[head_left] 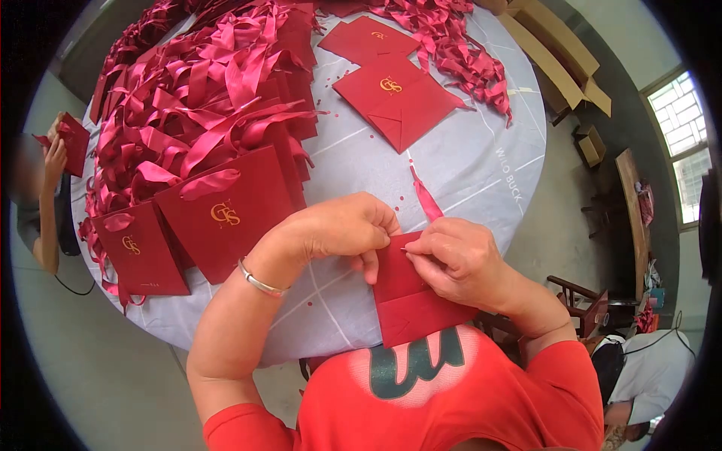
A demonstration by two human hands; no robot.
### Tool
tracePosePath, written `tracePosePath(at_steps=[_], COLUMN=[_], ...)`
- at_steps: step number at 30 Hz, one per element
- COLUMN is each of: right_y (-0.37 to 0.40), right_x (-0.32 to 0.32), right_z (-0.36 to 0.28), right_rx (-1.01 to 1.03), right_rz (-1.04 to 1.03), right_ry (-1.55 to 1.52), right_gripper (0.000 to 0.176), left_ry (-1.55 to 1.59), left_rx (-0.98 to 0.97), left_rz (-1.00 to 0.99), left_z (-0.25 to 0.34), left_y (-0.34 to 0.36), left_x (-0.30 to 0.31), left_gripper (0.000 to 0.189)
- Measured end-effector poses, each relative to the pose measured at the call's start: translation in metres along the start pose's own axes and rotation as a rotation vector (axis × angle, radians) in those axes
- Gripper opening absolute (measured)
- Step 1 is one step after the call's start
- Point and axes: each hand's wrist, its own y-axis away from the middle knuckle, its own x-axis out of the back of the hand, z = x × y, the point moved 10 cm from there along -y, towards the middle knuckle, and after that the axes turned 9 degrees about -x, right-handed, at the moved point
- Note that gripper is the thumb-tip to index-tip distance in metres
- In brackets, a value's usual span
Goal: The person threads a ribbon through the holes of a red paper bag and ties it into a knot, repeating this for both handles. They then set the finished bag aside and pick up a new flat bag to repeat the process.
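Note:
A small red paper gift bag lies flat at the table's near edge, against my body. My left hand pinches its top edge between thumb and fingers, with the other fingers curled. Closed in a pinch over the bag's upper part is my right hand. A small pale tip shows at its fingertips. A dark pink ribbon sticks out beyond this hand onto the cloth; where it passes under the fingers is hidden.
Many red bags with pink ribbon handles stand packed on the left. Flat bags lie ahead, beside a ribbon pile. A cardboard box stands beyond the table. Other people are at the left and lower right.

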Motion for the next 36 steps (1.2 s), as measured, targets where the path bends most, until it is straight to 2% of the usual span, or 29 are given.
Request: tracePosePath(at_steps=[4, 10, 13, 16, 18, 20, 22, 24, 25, 26, 28, 29, 30, 32, 33, 34, 36], right_y=[-0.001, -0.001, -0.005, -0.010, -0.010, -0.015, -0.012, -0.017, -0.018, -0.008, -0.022, -0.020, -0.023, -0.020, -0.020, -0.026, -0.012], right_x=[-0.004, -0.027, -0.034, -0.038, -0.037, -0.029, -0.027, -0.025, -0.022, -0.029, -0.024, -0.033, -0.032, -0.053, -0.060, -0.059, -0.075], right_z=[-0.002, -0.014, -0.020, -0.011, 0.005, 0.032, 0.041, 0.031, 0.036, 0.059, 0.070, 0.074, 0.080, 0.069, 0.067, 0.068, 0.070], right_rx=[-0.033, -0.077, -0.069, -0.109, -0.171, -0.550, -0.574, -0.378, -0.462, -0.778, -0.644, -0.613, -0.620, -0.495, -0.497, -0.500, -0.702], right_rz=[-0.033, -0.146, -0.147, -0.188, -0.191, -0.316, -0.336, -0.382, -0.450, -0.493, -0.456, -0.549, -0.523, -0.805, -0.880, -0.863, -1.085], right_ry=[0.054, 0.323, 0.427, 0.393, 0.250, -0.135, -0.147, -0.233, -0.332, -0.575, -0.586, -0.586, -0.586, -0.537, -0.610, -0.613, -0.727], right_gripper=[0.009, 0.008, 0.008, 0.005, 0.006, 0.011, 0.014, 0.012, 0.010, 0.010, 0.018, 0.019, 0.019, 0.021, 0.022, 0.022, 0.022], left_ry=[0.002, -0.107, -0.132, -0.180, -0.227, -0.217, -0.210, -0.131, -0.143, -0.188, -0.227, -0.237, -0.246, -0.269, -0.318, -0.366, -0.378], left_rx=[-0.006, -0.001, -0.012, 0.004, 0.009, -0.012, -0.019, -0.047, -0.034, -0.044, -0.067, -0.063, -0.059, -0.074, -0.084, -0.095, -0.108], left_rz=[-0.004, 0.047, 0.063, 0.079, 0.089, 0.092, 0.084, 0.053, 0.031, 0.079, 0.146, 0.171, 0.201, 0.208, 0.228, 0.249, 0.252], left_z=[0.000, 0.001, 0.001, 0.002, 0.000, 0.002, 0.002, 0.009, 0.012, 0.018, 0.023, 0.026, 0.031, 0.036, 0.044, 0.049, 0.051], left_y=[0.000, -0.001, -0.002, 0.001, 0.001, 0.001, 0.002, 0.002, 0.004, 0.008, 0.009, 0.011, 0.014, 0.015, 0.017, 0.019, 0.020], left_x=[-0.002, 0.001, 0.001, 0.002, 0.004, 0.003, 0.000, -0.006, -0.011, -0.010, -0.008, -0.010, -0.012, -0.019, -0.021, -0.022, -0.024], left_gripper=[0.019, 0.018, 0.028, 0.019, 0.018, 0.018, 0.017, 0.016, 0.016, 0.015, 0.015, 0.014, 0.013, 0.012, 0.012, 0.012, 0.013])
